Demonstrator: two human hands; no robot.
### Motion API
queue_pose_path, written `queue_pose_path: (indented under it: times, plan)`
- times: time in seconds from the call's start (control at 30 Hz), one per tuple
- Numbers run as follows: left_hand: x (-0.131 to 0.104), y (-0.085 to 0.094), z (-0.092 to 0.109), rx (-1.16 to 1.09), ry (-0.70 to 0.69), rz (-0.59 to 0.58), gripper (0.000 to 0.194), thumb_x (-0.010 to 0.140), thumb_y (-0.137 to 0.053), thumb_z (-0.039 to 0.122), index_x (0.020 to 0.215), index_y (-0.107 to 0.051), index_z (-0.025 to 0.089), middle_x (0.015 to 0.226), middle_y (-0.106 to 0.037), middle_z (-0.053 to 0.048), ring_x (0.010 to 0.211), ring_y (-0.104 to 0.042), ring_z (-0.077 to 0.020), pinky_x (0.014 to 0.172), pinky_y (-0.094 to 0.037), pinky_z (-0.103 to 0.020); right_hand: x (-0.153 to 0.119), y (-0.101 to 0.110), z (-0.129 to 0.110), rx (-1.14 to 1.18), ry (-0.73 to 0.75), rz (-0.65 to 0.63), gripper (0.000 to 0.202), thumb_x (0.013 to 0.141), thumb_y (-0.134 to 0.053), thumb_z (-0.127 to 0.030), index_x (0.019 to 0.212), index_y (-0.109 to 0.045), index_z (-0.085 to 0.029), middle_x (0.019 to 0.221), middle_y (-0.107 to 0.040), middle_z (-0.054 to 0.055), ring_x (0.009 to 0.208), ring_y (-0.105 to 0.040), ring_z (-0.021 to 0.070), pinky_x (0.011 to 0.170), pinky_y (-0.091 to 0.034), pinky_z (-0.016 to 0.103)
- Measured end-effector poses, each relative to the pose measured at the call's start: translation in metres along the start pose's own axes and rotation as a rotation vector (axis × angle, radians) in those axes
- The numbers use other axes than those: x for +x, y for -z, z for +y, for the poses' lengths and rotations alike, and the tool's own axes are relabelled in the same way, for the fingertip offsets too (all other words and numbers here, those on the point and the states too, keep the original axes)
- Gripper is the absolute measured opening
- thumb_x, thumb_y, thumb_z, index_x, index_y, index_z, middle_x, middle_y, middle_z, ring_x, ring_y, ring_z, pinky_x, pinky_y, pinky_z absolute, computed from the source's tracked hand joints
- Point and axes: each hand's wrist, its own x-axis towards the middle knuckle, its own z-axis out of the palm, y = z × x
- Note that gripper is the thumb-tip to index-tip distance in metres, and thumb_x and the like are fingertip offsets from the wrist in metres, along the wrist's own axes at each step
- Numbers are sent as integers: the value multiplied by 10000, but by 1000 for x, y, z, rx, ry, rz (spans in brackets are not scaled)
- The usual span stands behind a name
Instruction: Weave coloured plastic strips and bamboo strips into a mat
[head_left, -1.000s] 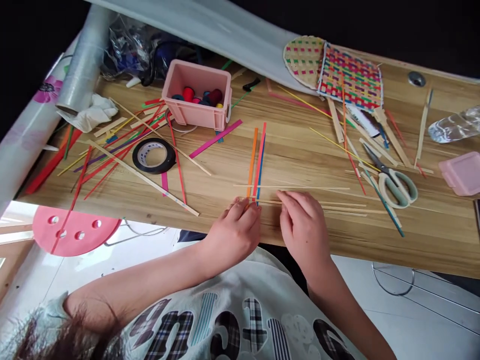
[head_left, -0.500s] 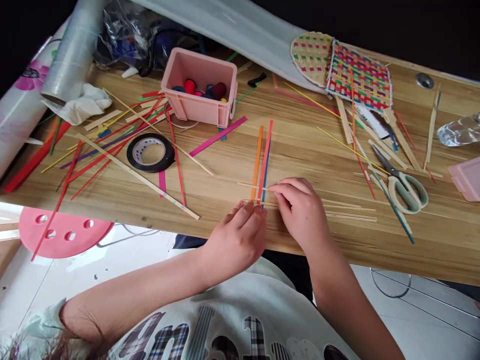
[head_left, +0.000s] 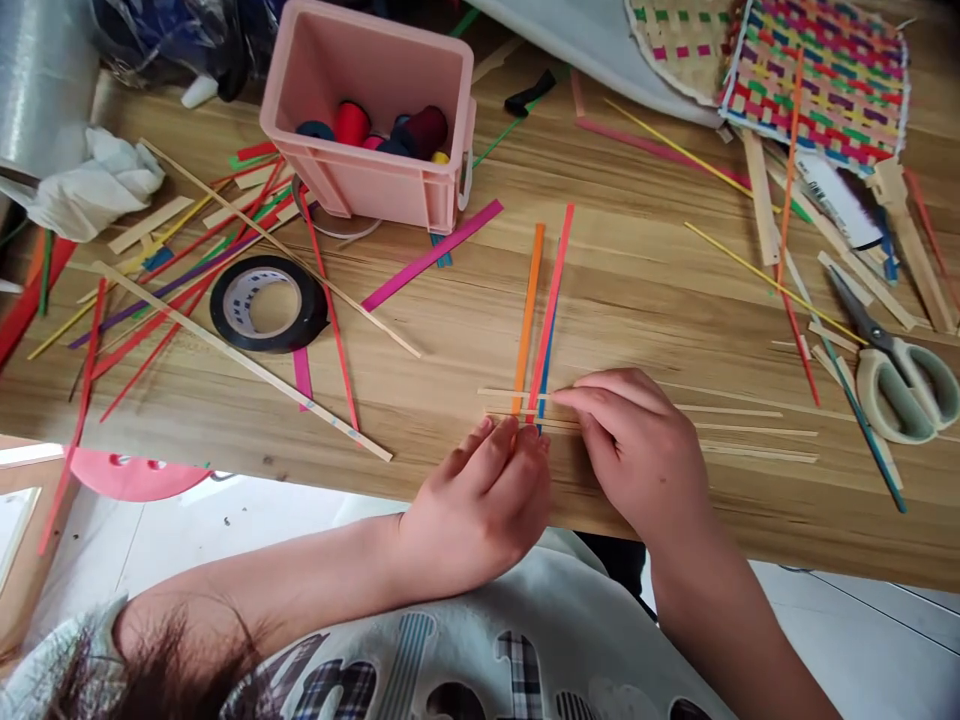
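Note:
My left hand (head_left: 480, 500) has its fingers curled and pressed down on the near ends of upright coloured weaving strips: an orange strip (head_left: 529, 310), a red strip (head_left: 555, 295) and a blue strip (head_left: 547, 360). Thin pale strips cross these just beyond the fingertips. One of them, a pale crosswise strip (head_left: 499, 392), is pinched between thumb and forefinger of my right hand (head_left: 637, 440). Its left end pokes out past the orange strip. Whether it passes over or under each coloured strip is too fine to tell. More pale strips (head_left: 757, 431) run out right of my right hand.
Scissors (head_left: 892, 350) lie at the right, near a woven colourful square (head_left: 821, 80) and a white tube (head_left: 836, 200). A pink bin (head_left: 367, 185) with thread spools stands at the back. Black tape (head_left: 311, 310) and scattered loose strips (head_left: 247, 345) lie left, beside crumpled tissue (head_left: 101, 185).
The view has moved closer to the table. My right hand has drawn the pale crosswise strip nearer to the other cross strips. My left hand still presses the same spot.

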Motion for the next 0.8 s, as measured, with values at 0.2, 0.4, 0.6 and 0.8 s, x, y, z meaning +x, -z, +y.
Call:
queue_pose_path:
  times: [0.2, 0.4, 0.6, 0.8]
  plan:
    - [0, 1, -1, -4, 0, -7, 264, 811, -636, 185, 1042, -714, 84, 1001, -748, -49, 989, -684, -258, 833, -611, -369, -1, 4, -1, 33, -1, -39, 299, 905, -434, -32, 985, -675, -190, 953, -690, 44, 915, -615, 168, 846, -487, 331]
    - [-1, 0, -3, -10, -17, -9, 297, 799, -644, 185, 1068, -703, 72, 1008, -747, -57, 1000, -682, -266, 843, -607, -376, -2, 5, -1, 26, 8, -68, 287, 925, -427, -60, 987, -672, -196, 967, -697, 41, 916, -613, 169, 866, -474, 339]
    - [-2, -2, -4, -22, -24, 6, 296, 783, -652, 178, 1056, -708, 80, 991, -743, -46, 976, -683, -261, 829, -597, -371, -3, 4, 1, 22, 18, -84, 293, 927, -421, -63, 1001, -669, -199, 958, -700, 27, 925, -616, 165, 878, -477, 339]
    - [-2, -3, -4, -62, 10, 40, 270, 773, -654, 178, 1019, -719, 88, 965, -732, -47, 975, -666, -263, 838, -563, -375, -2, 5, 0, 20, 0, -92, 287, 919, -434, -48, 1001, -666, -195, 967, -692, 30, 916, -604, 153, 860, -460, 325]
